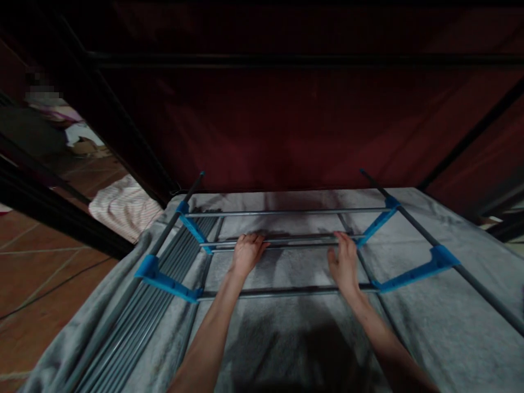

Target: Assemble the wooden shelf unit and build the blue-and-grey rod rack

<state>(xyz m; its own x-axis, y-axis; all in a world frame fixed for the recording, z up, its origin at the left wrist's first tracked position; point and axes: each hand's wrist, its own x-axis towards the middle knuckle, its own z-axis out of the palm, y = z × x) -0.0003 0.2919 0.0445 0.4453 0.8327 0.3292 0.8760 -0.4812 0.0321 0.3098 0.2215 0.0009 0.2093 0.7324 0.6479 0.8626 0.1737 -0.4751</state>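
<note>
A frame of grey metal tubes and blue plastic brackets lies on a grey blanket (270, 327). My left hand (246, 252) curls its fingers over the middle metal rod (298, 239), left of its centre. Near that rod's right end, my right hand (344, 259) rests its fingertips on it, with the thumb held apart. Blue brackets (166, 278) join the cross rods to the left side tube, and matching blue brackets (417, 268) sit on the right tube. A nearer cross rod (286, 292) passes below both wrists.
Several loose grey tubes (135, 305) lie side by side at the left. Behind the frame stands a dark red panel (286, 125). A dark post (73, 218) runs along the left, with tiled floor (49, 273) and a striped cloth (125, 207) beyond.
</note>
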